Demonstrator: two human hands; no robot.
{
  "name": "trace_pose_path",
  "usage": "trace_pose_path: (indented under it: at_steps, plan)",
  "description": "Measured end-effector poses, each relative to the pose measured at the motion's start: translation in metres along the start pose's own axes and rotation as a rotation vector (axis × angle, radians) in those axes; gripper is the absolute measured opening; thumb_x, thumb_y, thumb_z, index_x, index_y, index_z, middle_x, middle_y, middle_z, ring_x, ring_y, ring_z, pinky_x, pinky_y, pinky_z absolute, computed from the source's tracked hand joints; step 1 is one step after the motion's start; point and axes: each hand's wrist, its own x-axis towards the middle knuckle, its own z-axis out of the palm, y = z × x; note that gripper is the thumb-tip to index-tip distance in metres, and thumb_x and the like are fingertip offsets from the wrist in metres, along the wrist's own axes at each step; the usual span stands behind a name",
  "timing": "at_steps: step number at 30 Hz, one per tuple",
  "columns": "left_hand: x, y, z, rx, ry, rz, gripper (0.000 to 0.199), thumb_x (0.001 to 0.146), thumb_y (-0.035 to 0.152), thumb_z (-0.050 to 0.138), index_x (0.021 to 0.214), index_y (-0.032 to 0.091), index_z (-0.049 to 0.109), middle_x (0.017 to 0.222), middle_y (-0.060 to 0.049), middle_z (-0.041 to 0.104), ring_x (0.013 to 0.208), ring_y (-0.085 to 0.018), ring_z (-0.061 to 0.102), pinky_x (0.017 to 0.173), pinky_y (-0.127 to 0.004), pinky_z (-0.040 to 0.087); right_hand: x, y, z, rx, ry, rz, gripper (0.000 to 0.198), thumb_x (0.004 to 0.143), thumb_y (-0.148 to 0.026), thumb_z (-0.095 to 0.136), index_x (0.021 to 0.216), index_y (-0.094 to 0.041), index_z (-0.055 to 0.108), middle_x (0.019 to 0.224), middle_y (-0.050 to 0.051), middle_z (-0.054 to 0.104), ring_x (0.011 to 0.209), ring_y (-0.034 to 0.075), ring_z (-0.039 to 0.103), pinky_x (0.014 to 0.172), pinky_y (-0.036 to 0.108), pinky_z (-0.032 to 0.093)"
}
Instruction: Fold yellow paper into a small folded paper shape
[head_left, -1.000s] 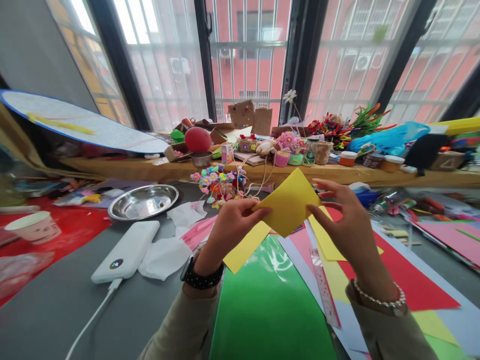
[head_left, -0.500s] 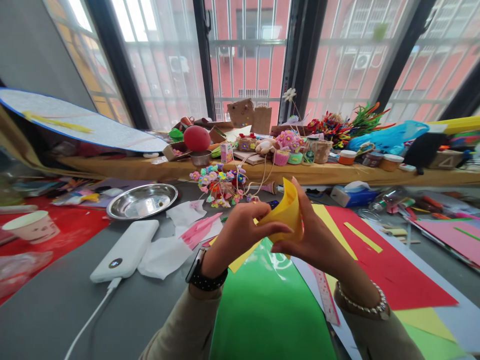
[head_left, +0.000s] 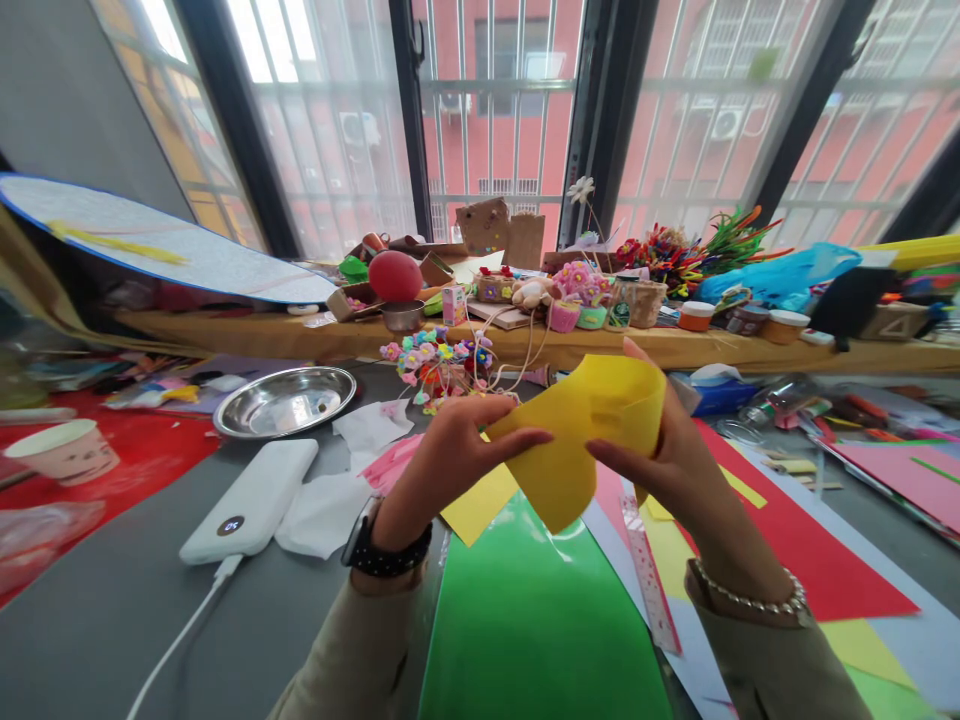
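Observation:
A curved sheet of yellow paper (head_left: 559,440) is held up between both hands, above a glossy green sheet (head_left: 540,620) on the table. My left hand (head_left: 457,450) pinches its left edge between thumb and fingers. On the other side, my right hand (head_left: 664,450) grips the rolled right part, thumb in front and fingers mostly hidden behind. The paper's right end bends round into a loop, while its lower edge hangs as a rounded flap. Beneath my left hand lies another flat yellow paper piece (head_left: 480,500).
A white power bank (head_left: 251,500) with a cable and a steel dish (head_left: 285,400) lie left. To the right are red paper (head_left: 810,560) and a pink ruler (head_left: 651,580). Behind, pipe-cleaner flowers (head_left: 435,365) stand before a crowded sill (head_left: 315,345).
My hands have moved apart, the left one leftward and the right one rightward. The yellow paper, tightly curled before, is now spread wider between them.

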Motion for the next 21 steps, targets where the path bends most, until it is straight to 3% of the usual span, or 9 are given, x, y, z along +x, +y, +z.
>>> trace_pose_path:
  at_steps: [6, 10, 12, 15, 21]
  plan:
    - [0.0, -0.009, -0.002, 0.396, 0.077, -0.114, 0.025, 0.07, 0.04, 0.054, 0.073, 0.015, 0.055, 0.072, -0.005, 0.06, 0.067, -0.018, 0.054, 0.064, -0.032, 0.041, 0.001, 0.002, 0.002, -0.037, -0.043, 0.005, 0.087, 0.064, -0.032, 0.062, 0.13, -0.022, 0.008, 0.109, 0.01, 0.052, 0.09, 0.023, 0.055, 0.071, 0.036, 0.049]
    - [-0.002, 0.0, 0.002, 0.593, 0.218, -0.05, 0.028, 0.064, 0.037, 0.062, 0.083, 0.017, 0.055, 0.084, -0.008, 0.06, 0.084, -0.025, 0.052, 0.086, -0.049, 0.028, 0.0, 0.008, 0.007, -0.083, -0.061, 0.003, 0.085, 0.064, -0.033, 0.062, 0.13, -0.022, 0.01, 0.112, 0.01, 0.049, 0.092, 0.024, 0.054, 0.072, 0.037, 0.048]
    - [-0.003, 0.006, 0.004, 0.628, 0.286, -0.038, 0.035, 0.062, 0.034, 0.064, 0.092, 0.019, 0.053, 0.094, -0.008, 0.058, 0.092, -0.026, 0.049, 0.092, -0.055, 0.017, 0.001, 0.009, 0.008, -0.123, -0.057, -0.001, 0.085, 0.063, -0.034, 0.063, 0.13, -0.021, 0.012, 0.114, 0.011, 0.047, 0.097, 0.024, 0.051, 0.076, 0.038, 0.046]
    - [-0.004, 0.013, 0.007, 0.612, 0.293, 0.002, 0.038, 0.064, 0.032, 0.063, 0.098, 0.021, 0.05, 0.098, -0.007, 0.057, 0.095, -0.026, 0.048, 0.094, -0.057, 0.009, 0.001, 0.009, 0.01, -0.138, -0.072, -0.007, 0.085, 0.062, -0.034, 0.063, 0.129, -0.021, 0.014, 0.115, 0.011, 0.046, 0.098, 0.024, 0.05, 0.078, 0.039, 0.045]
    - [-0.002, 0.017, 0.012, 0.502, 0.297, 0.04, 0.02, 0.075, 0.031, 0.051, 0.091, 0.02, 0.054, 0.076, -0.001, 0.063, 0.073, -0.017, 0.057, 0.096, -0.05, 0.015, 0.0, 0.007, 0.011, -0.063, -0.165, -0.006, 0.08, 0.066, -0.033, 0.06, 0.129, -0.023, 0.012, 0.116, 0.009, 0.046, 0.094, 0.021, 0.053, 0.074, 0.034, 0.048]
